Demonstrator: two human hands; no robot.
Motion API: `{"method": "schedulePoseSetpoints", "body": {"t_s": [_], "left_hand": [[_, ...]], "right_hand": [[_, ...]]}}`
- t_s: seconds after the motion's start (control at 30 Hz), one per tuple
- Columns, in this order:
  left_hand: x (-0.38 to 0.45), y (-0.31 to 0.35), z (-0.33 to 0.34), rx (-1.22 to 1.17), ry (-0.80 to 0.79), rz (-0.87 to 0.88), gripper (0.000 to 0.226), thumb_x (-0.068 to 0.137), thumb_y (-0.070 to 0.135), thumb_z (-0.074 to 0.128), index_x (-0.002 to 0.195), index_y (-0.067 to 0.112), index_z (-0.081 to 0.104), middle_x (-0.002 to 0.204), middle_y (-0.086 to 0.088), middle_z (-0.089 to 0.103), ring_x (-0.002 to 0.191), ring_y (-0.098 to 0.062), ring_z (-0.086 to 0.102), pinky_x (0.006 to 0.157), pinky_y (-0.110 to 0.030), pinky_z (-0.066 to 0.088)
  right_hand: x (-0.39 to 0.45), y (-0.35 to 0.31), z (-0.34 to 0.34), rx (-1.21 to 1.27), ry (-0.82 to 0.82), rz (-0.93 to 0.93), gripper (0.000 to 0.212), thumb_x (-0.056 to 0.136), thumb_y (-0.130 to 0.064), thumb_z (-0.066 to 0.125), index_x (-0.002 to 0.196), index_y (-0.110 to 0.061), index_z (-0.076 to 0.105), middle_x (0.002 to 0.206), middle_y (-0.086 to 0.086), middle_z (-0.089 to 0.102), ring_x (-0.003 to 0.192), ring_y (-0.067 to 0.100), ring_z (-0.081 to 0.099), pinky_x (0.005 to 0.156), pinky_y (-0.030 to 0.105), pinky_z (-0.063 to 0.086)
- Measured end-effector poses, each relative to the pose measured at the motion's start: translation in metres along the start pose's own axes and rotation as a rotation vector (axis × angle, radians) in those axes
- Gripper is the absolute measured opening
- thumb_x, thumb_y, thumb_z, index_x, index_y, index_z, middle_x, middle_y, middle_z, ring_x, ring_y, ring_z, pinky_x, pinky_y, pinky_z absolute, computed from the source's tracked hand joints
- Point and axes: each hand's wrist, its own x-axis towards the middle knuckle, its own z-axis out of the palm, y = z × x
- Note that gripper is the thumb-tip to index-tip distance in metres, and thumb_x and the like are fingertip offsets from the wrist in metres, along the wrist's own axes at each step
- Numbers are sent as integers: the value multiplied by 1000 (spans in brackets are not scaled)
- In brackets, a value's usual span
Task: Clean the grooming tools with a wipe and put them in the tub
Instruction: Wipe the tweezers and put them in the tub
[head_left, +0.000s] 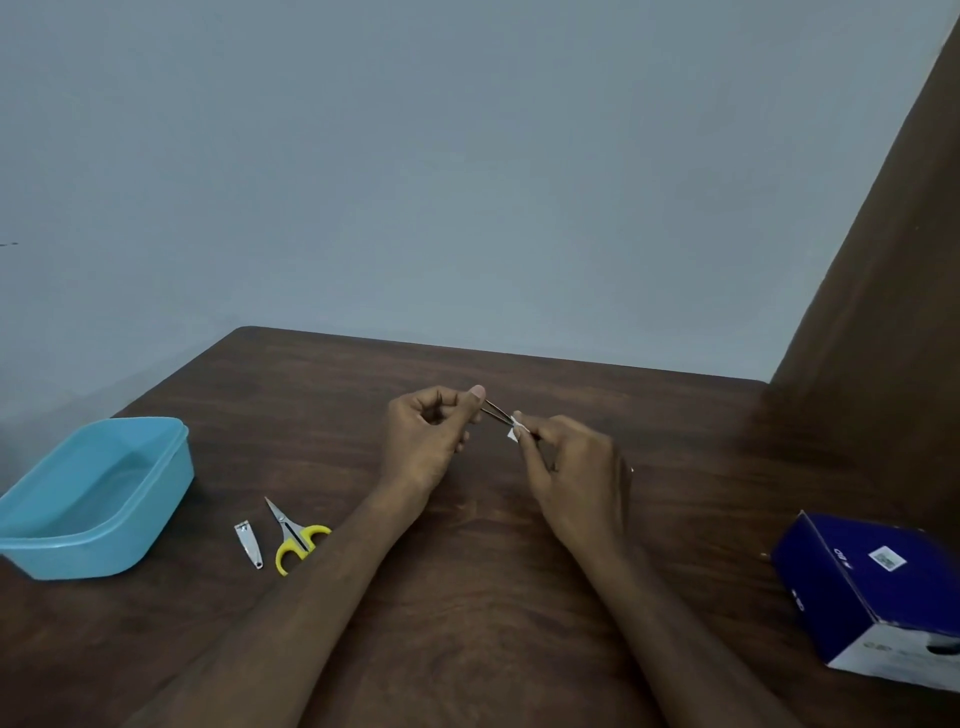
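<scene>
We hold a thin metal tool (496, 411), probably tweezers, above the middle of the bench (519, 571). Our left hand (426, 441) pinches one end of it between thumb and curled fingers, and our right hand (571, 467) pinches a small white wipe (517, 428) around the other end, toward 3 o'clock from the left hand. The tool spans the gap between the two hands and touches nothing else.

We judge it light, stiff and narrow, and likely slick once damp from the wipe. A firm fingertip pinch near one end looks best, with the wipe drawn along the length toward the tip. If these are tweezers the tips may be fine, so we would keep the pressure even and not bend the arms apart. The wipe is soft and small and folds easily round the metal.

The blue tub (156, 499) sits at about 9 o'clock from our hands, well apart from them, and we see no tools in it. Between it and our left forearm lie a nail clipper (249, 543) and yellow-handled scissors (293, 535), just beside each other. The clipper should be compact and rigid; the scissors are best lifted by the handles, away from the pointed blades. A dark blue box (883, 587) rests at about 4 o'clock.
</scene>
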Motion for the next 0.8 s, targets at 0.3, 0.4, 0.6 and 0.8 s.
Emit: {"method": "schedulePoseSetpoints", "body": {"t_s": [0.3, 0.4, 0.6, 0.8], "left_hand": [[-7, 6, 2, 41, -168, 79, 27, 96, 29, 80, 82, 5, 78, 78, -5, 79, 59, -14, 59, 58, -24, 49], [-10, 9, 3, 82, -177, 93, 30, 99, 37, 74, 87, 11, 82, 83, -2, 81, 62, -16, 63, 61, -25, 51], [-9, 2, 3, 226, -191, 80, 24, 104, 32, 68, 89, 17, 79, 86, 4, 81, 59, -18, 64, 58, -23, 48], [-6, -3, 4, 301, -469, 65, 10, 97, 31, 75, 101, 27, 84, 94, 4, 82, 72, -18, 73, 71, -39, 60]], "right_hand": [[-1, -1, 5, 39, -19, -4, 14, 96, -36, 76, 109, -33, 81, 89, -7, 77, 76, 14, 71, 61, 34, 54], [1, -1, 1, 123, 20, 181, 12, 93, -37, 81, 105, -35, 83, 84, -11, 79, 58, -1, 60, 55, 19, 41], [7, -5, -1, 802, -9, 656, 15, 92, -29, 84, 103, -20, 83, 91, -9, 83, 55, 13, 59, 40, 25, 42], [9, -11, -6, 944, -34, 705, 15, 95, -24, 79, 106, -14, 82, 99, -6, 83, 69, 3, 66, 41, 20, 36]]}}
